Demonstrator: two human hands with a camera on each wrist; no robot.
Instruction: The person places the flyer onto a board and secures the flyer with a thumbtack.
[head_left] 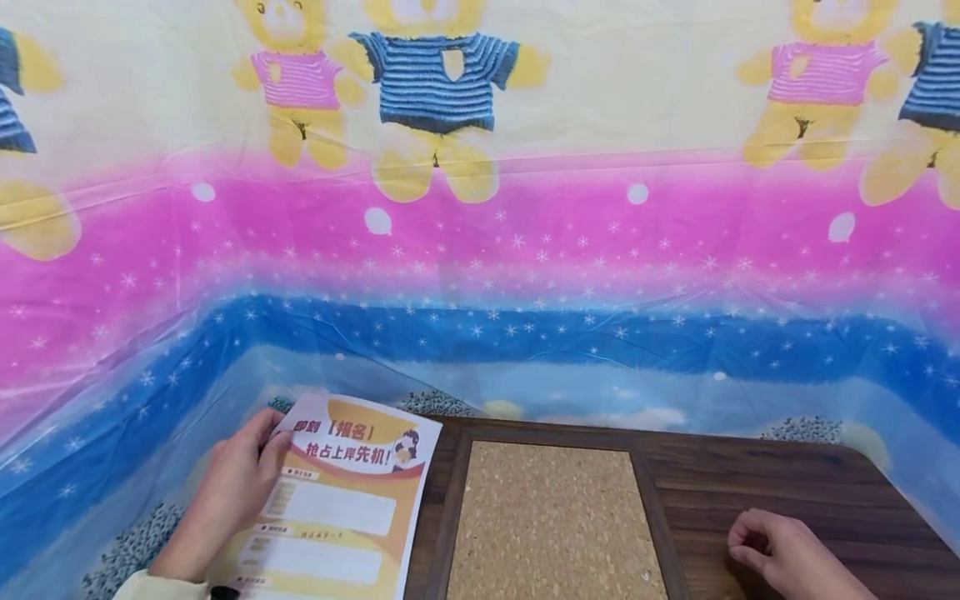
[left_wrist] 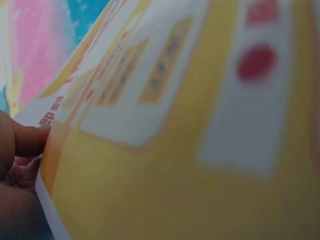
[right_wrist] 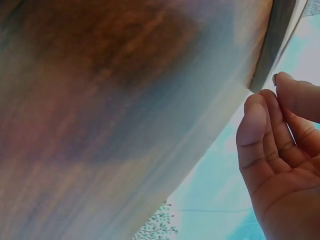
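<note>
My left hand (head_left: 243, 475) pinches a printed paper sheet (head_left: 337, 500) by its upper left edge, thumb on the printed face. The sheet is orange, yellow and white, with red Chinese lettering and pale blank boxes. Up close in the left wrist view, the sheet (left_wrist: 125, 175) fills most of the picture, with the left thumb and fingers (left_wrist: 30, 140) at its edge. To the right of the sheet lies a cork board (head_left: 555, 525) with a dark brown frame. Beyond it my right hand (head_left: 783, 550) hovers at the table, fingers loosely curled, with nothing visibly held.
The dark wood-grain table (head_left: 750, 475) has a rounded far right corner. A printed cloth (head_left: 562, 233) with teddy bears, pink and blue bands and snowflakes hangs behind and around it. In the right wrist view the tabletop (right_wrist: 100, 125) is blurred.
</note>
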